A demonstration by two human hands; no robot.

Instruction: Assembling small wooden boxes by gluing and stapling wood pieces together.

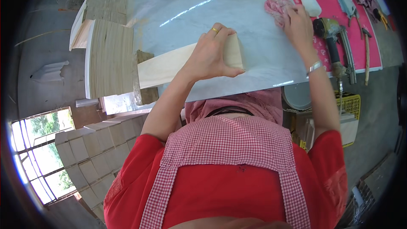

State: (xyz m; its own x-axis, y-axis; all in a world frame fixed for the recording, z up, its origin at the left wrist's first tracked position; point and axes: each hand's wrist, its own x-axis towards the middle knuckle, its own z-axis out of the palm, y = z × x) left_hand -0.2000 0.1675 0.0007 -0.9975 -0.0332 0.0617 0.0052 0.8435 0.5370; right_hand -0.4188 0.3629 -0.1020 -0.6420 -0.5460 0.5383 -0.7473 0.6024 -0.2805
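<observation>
The pale board [166, 67] lies on the counter [190, 21]; the left hand [208, 55] has its grip clamped across the right end. The right hand [298, 27] touches a crumpled cloth [275, 5]; whether it pinches, I cannot tell. Even thumb-and-finger pressure should stop the board skidding.

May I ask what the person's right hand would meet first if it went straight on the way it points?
The right hand would probably meet the crumpled pink cloth at its fingertips first, though one view leaves contact unclear.
</observation>
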